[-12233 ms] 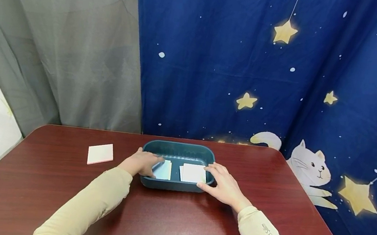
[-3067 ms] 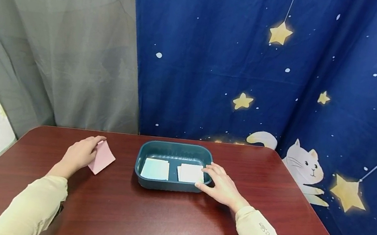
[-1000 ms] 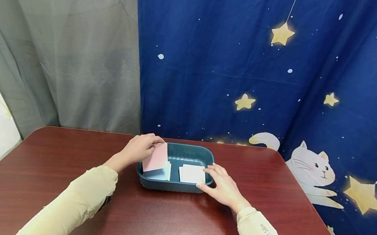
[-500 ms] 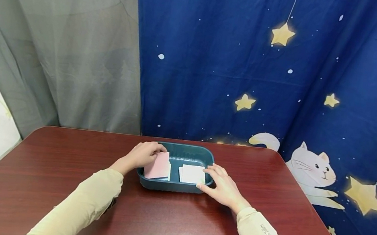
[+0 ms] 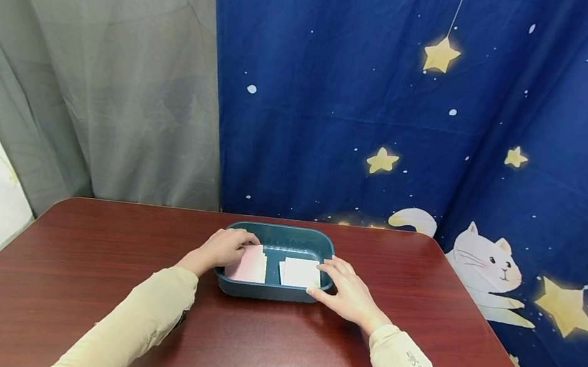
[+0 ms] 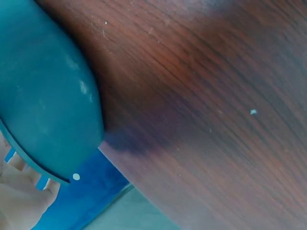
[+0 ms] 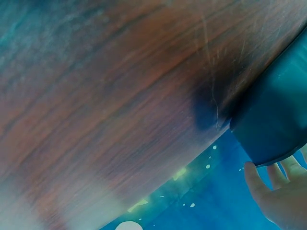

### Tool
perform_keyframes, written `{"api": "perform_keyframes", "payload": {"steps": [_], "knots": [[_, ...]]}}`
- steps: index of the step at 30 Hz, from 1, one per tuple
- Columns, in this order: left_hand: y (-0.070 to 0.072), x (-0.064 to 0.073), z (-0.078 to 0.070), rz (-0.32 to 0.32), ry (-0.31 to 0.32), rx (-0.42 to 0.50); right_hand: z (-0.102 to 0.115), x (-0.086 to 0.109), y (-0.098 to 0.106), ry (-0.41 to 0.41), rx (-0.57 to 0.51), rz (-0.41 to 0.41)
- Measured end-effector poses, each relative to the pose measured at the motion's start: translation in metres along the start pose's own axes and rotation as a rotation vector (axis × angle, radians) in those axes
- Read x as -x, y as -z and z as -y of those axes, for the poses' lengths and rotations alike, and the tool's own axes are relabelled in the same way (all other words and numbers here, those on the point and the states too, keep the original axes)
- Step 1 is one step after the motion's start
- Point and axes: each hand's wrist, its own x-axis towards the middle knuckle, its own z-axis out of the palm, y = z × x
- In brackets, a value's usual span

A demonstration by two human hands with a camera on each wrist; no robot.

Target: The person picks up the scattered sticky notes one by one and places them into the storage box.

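A dark teal plastic bin (image 5: 272,293) stands on the table. My left hand (image 5: 224,247) reaches over its left end and holds a pink sticky note pad (image 5: 244,267) by its upper left edge, with the fingertips partly hidden. The pink pad lies almost flat over the left stack inside and covers most of it. On the right side of the bin lies a stack of white pads (image 5: 300,272), slightly fanned. My right hand (image 5: 349,290) grips the bin's right end, fingers over the rim and thumb at the front edge. In both wrist views, fingers show at the bin's rim.
The bin rests near the far edge of a reddish-brown wooden table (image 5: 268,357). Behind it hang a grey curtain (image 5: 114,87) and a blue curtain (image 5: 331,87) with stars and a cat print.
My left hand took the pad from the table's left side, carried it right to the bin and lowered it, tilted at first, now flatter on the left stack. The right hand has stayed put.
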Motion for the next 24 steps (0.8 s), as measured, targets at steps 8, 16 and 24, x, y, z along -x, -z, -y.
{"api": "perform_keyframes", "payload": {"steps": [8,16,24], "knots": [[-0.007,-0.001,-0.004,0.013,0.018,-0.141,0.001,0.0,0.0,-0.009,-0.006,0.004],[-0.013,-0.001,-0.005,0.053,0.026,-0.244,0.001,0.0,0.001,-0.013,-0.009,0.005],[-0.019,-0.001,-0.004,0.116,0.043,-0.295,0.0,-0.001,0.0,-0.014,-0.004,0.005]]}}
